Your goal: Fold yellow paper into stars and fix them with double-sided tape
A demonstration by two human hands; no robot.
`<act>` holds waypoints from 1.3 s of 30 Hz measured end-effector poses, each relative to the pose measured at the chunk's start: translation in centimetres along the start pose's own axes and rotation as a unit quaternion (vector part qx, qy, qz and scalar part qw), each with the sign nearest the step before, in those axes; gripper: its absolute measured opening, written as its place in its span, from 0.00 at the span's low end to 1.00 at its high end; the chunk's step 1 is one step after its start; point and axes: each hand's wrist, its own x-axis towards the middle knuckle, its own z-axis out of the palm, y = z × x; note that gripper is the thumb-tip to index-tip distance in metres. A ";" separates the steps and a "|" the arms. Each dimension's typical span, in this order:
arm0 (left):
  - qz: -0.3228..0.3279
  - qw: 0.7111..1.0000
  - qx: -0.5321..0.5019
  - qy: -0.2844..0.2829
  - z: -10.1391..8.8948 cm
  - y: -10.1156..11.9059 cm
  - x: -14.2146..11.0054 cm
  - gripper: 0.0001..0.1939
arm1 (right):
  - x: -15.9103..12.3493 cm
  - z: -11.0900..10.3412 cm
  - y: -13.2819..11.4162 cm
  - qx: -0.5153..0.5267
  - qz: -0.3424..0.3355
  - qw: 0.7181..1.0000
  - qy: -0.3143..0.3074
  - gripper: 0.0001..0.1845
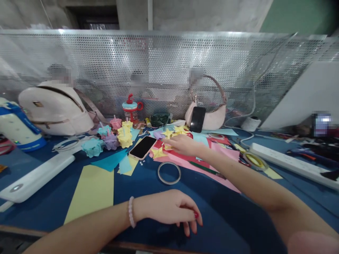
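My right hand (182, 144) reaches over a pile of folded yellow paper stars (159, 152) on red and pink paper sheets (180, 161). Its fingers are stretched out toward the left, with the fingertips at the stars; no held thing shows. Near the table's front edge is my left hand (173, 208), palm down with loosely bent fingers apart and nothing in them. Just beyond it lies a thin roll of tape (159, 173). A smartphone (143, 147) with a pale pink edge rests left of the stars. A dark green pencil (203, 167) lies below my right forearm.
Several folded paper shapes (125, 137) stand left of the phone. A yellow sheet (91, 190) and a white bar-shaped device (37, 178) lie at left. A backpack (55, 109), a handbag (215, 116) and a red-lidded cup (130, 111) stand behind. A power strip (291, 164) lies right.
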 end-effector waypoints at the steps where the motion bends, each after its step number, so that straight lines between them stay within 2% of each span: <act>1: 0.024 0.998 0.053 0.025 0.0 0.0 -0.2 0.13 | -0.4 0.2 -0.1 0.001 -0.005 1.000 0.002 0.21; 2: 0.054 0.988 0.133 0.064 0.0 0.0 -0.4 0.12 | -0.9 0.5 -0.2 0.003 -0.011 1.000 0.001 0.20; 3: 0.086 0.962 0.236 0.110 -0.1 -0.1 -0.6 0.12 | -1.4 0.7 -0.3 0.008 -0.016 1.000 -0.002 0.20; 5: 0.131 0.867 0.443 0.187 -0.1 -0.3 -0.7 0.10 | -2.5 1.1 -0.5 0.030 -0.016 0.999 -0.007 0.22; 6: 0.139 0.822 0.512 0.209 -0.1 -0.4 -0.7 0.10 | -3.1 1.2 -0.5 0.048 -0.013 0.999 -0.008 0.23; 7: 0.138 0.793 0.551 0.222 -0.1 -0.5 -0.6 0.10 | -3.6 1.2 -0.6 0.067 -0.009 0.998 -0.010 0.24; 8: 0.130 0.780 0.566 0.232 -0.1 -0.6 -0.5 0.09 | -4.1 1.2 -0.7 0.087 -0.003 0.996 -0.011 0.24; 12: 0.056 0.769 0.566 0.292 0.2 -1.0 0.1 0.05 | -5.8 0.5 -1.3 0.128 0.044 0.991 -0.020 0.19; 15: 0.000 0.754 0.566 0.334 0.3 -1.4 0.5 0.08 | -6.4 0.0 -1.8 0.143 0.072 0.987 -0.030 0.18; 18: -0.031 0.746 0.569 0.346 0.0 -1.9 0.7 0.09 | -6.8 -0.2 -2.2 0.155 0.084 0.984 -0.020 0.18; 22: -0.044 0.751 0.577 0.317 -0.5 -2.2 0.8 0.07 | -7.5 -0.2 -2.5 0.162 0.119 0.979 0.007 0.16; 26: -0.015 0.791 0.533 0.301 -0.8 -1.9 0.7 0.09 | -9.2 0.0 -2.2 0.128 0.232 0.964 0.012 0.09; 29: -0.003 0.824 0.460 0.331 -0.6 -1.3 0.7 0.07 | -10.9 0.2 -1.8 0.122 0.273 0.954 -0.006 0.09; 32: -0.011 0.856 0.368 0.362 -0.4 -0.8 0.6 0.07 | -12.3 0.3 -1.7 0.114 0.290 0.949 -0.047 0.11; 35: -0.001 0.894 0.273 0.357 -0.3 -0.4 0.4 0.09 | -13.0 0.4 -1.7 0.103 0.276 0.950 -0.105 0.14; 39: 0.036 0.918 0.177 0.353 -0.5 -0.2 0.5 0.10 | -13.0 0.4 -1.8 0.119 0.253 0.954 -0.113 0.11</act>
